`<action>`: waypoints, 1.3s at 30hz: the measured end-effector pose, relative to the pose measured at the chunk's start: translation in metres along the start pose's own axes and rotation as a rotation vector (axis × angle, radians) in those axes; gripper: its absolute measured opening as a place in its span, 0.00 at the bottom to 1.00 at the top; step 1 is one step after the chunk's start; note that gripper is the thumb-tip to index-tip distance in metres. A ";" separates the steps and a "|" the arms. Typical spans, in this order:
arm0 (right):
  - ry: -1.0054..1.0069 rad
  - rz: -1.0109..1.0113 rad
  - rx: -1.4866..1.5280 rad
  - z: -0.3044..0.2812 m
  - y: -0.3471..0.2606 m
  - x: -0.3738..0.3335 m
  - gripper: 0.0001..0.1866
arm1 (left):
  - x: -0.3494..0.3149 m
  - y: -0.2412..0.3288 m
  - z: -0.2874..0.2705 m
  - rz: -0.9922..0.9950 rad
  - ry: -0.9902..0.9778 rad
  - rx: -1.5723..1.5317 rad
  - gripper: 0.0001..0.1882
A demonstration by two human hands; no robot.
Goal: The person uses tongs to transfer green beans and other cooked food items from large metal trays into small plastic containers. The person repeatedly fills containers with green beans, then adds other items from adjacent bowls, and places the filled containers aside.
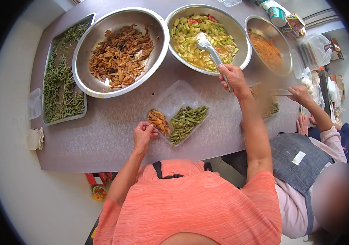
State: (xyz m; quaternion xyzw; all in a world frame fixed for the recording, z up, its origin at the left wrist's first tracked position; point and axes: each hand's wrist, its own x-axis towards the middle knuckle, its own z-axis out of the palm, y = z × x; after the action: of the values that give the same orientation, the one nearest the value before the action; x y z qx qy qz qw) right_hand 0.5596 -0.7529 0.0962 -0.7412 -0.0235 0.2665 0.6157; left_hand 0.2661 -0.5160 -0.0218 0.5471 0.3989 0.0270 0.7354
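My right hand point(232, 78) is closed round the handle of a metal serving spoon point(214, 56). The spoon's head rests in a steel bowl point(244, 61) of sliced pale-green squash with egg and bits of red point(223, 38). Below it on the table lies a clear plastic meal box point(179, 93) with sections. Brown cooked strips point(158, 121) fill its left section, and cut green beans point(188, 122) the near right one; bare plastic shows at its far side. My left hand point(143, 134) pinches the box's left edge by the brown strips.
A large steel bowl point(80, 77) of brown strips and a tray point(85, 107) of green beans stand at left. Farther right is a bowl point(289, 61) of orange shreds. Beside me, a co-worker's hand point(300, 94) holds a metal utensil point(280, 92) over another box, partly behind my arm.
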 end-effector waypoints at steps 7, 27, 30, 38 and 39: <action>-0.016 -0.005 -0.024 0.001 0.005 -0.019 0.12 | 0.049 0.026 0.013 0.223 0.081 0.228 0.06; 0.138 -0.517 -1.105 0.069 0.104 -0.083 0.14 | 0.060 0.036 -0.015 0.307 0.041 0.226 0.07; 0.149 -0.548 -1.124 0.074 0.094 -0.091 0.15 | 0.058 0.031 -0.021 0.306 0.051 0.202 0.06; 0.200 -0.623 -1.148 0.061 0.101 -0.104 0.15 | 0.058 0.028 -0.021 0.300 0.039 0.157 0.06; 0.196 -0.612 -1.170 0.060 0.104 -0.103 0.15 | 0.058 0.027 -0.020 0.302 0.035 0.165 0.06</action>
State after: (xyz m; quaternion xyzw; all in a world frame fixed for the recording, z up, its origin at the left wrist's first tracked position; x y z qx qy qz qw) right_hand 0.4153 -0.7612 0.0315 -0.9337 -0.3175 -0.0457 0.1591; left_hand 0.3041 -0.4616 -0.0339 0.6587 0.3258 0.1138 0.6686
